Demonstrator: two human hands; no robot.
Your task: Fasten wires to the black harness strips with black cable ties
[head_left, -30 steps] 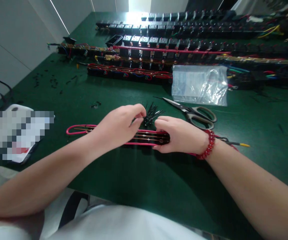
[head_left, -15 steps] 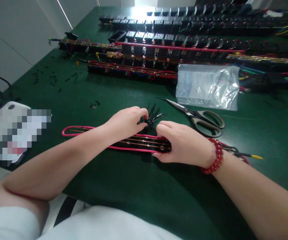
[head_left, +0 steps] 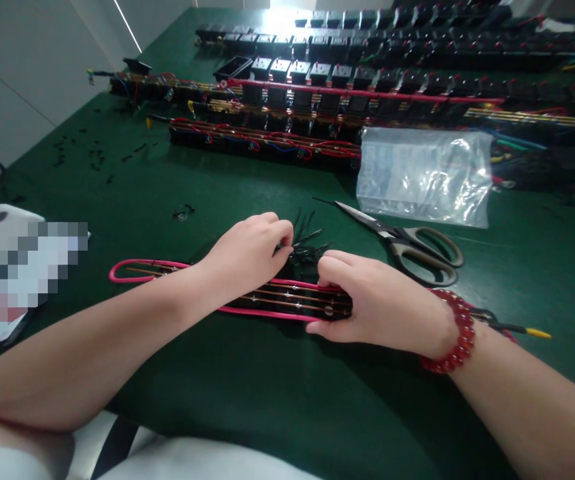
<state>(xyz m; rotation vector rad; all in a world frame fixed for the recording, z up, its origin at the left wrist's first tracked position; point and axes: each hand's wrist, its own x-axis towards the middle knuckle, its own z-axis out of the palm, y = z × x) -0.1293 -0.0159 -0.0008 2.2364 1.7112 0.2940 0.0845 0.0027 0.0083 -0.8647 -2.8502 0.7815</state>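
A long black strip with copper-coloured rails and solder joints lies on the table, with a red wire looped along its edges. My right hand, wearing a red bead bracelet, grips the strip near its right end, thumb on the near side and fingers on the far side. Just behind the strip is a heap of thin black cable ties. My left hand reaches over the strip, its thumb and forefinger curled together at the heap's left side; dark ties show between them, but the fingertips are partly hidden.
Grey-handled scissors lie right of the heap. Behind them is a clear plastic bag. Rows of wired black assemblies span the back. Black scraps are scattered at left, near a partly blurred white object.
The view has shifted slightly, so the strip and my right hand appear lower and further right. My left hand stays at the heap, and my right hand keeps its grip on the strip.
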